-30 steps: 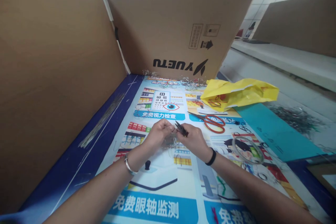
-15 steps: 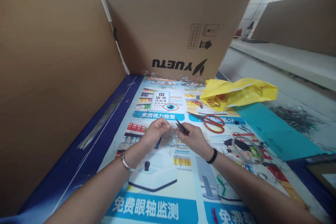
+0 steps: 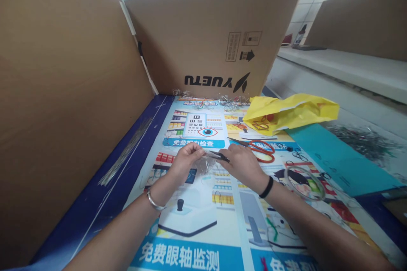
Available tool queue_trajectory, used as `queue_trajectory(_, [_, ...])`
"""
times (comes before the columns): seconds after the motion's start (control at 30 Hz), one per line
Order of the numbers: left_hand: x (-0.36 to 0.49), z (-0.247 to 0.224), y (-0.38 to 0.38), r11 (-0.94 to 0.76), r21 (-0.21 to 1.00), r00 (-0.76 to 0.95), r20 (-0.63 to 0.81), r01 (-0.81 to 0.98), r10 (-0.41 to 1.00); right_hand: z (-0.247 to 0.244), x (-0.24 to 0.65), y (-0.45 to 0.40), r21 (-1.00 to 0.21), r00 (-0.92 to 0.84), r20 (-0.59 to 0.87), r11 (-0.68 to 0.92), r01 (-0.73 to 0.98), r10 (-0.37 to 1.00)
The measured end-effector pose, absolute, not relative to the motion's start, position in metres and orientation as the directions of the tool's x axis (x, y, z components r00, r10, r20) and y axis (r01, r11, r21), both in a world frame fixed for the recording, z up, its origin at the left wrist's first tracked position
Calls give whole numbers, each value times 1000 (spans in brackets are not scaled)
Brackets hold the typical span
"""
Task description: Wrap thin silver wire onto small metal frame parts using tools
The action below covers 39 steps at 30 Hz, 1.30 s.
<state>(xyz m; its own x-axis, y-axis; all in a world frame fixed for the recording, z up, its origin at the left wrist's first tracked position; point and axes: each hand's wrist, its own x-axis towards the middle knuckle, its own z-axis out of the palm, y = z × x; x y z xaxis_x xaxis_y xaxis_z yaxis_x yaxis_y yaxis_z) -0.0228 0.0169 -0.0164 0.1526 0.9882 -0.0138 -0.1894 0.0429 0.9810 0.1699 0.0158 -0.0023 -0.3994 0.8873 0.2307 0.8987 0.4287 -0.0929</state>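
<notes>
My left hand (image 3: 187, 161) is closed in a pinch on a thin, pale wire or thread. Below its fingertips hangs a loose clear tangle (image 3: 205, 164), too fine to make out well. My right hand (image 3: 243, 163) grips a small dark tool with pointed jaws (image 3: 218, 156), either pliers or snips; its handles are hidden in the palm. The tips point left and meet the strand beside my left fingertips. Just behind my right hand lie scissors with orange-red handles (image 3: 263, 151), blades towards the left.
A yellow bag (image 3: 292, 114) lies at the back right, by a turquoise sheet (image 3: 343, 165) and a heap of thin wires (image 3: 362, 139). A clear ring-shaped coil (image 3: 305, 184) is at right. Straight wires (image 3: 127, 150) lie left. Cardboard walls (image 3: 203, 38) stand behind and left.
The tool in my right hand has turned from steeply slanted to nearly level, with its tips closer to my left fingers. My right hand has rolled over; the view has shifted slightly.
</notes>
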Motion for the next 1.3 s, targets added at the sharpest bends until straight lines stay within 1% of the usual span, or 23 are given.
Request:
queue_trajectory(0.07, [-21, -17, 16, 34, 982, 132, -9, -186, 991, -1, 168, 13, 5, -403, 224, 412, 911, 888])
queue_trajectory(0.17, [-19, -15, 14, 44, 982, 128, -20, -184, 992, 0, 166, 11, 98, -404, 245, 391, 915, 882])
queue_trajectory(0.27, [-17, -13, 11, 54, 980, 129, -29, -192, 991, -2, 164, 10, 149, -407, 284, 379, 913, 868])
queue_trajectory(0.33, [-16, -12, 11, 56, 980, 124, -32, -192, 992, -4, 164, 10, 157, -414, 305, 384, 910, 858])
queue_trajectory(0.43, [-15, -13, 10, 61, 981, 132, -37, -182, 991, -9, 164, 11, 148, -417, 307, 390, 909, 855])
queue_trajectory(0.57, [-14, -14, 9, 57, 981, 150, -30, -183, 988, -13, 165, 13, 119, -421, 276, 403, 907, 864])
queue_trajectory(0.7, [-15, -12, 10, 53, 987, 171, -26, -151, 985, -13, 164, 14, 78, -383, 239, 376, 923, 892])
queue_trajectory(0.83, [-18, -13, 13, 10, 998, 223, 3, -57, 975, -11, 162, 14, 38, -337, 193, 336, 941, 922])
queue_trajectory(1.0, [-17, -19, 16, -54, 996, 149, 44, 64, 988, -11, 162, 14, 5, -339, 167, 343, 939, 926])
queue_trajectory(1.3, [-18, -22, 18, -17, 981, 131, -8, 191, 991, -13, 161, 15, -24, -342, 146, 349, 937, 928])
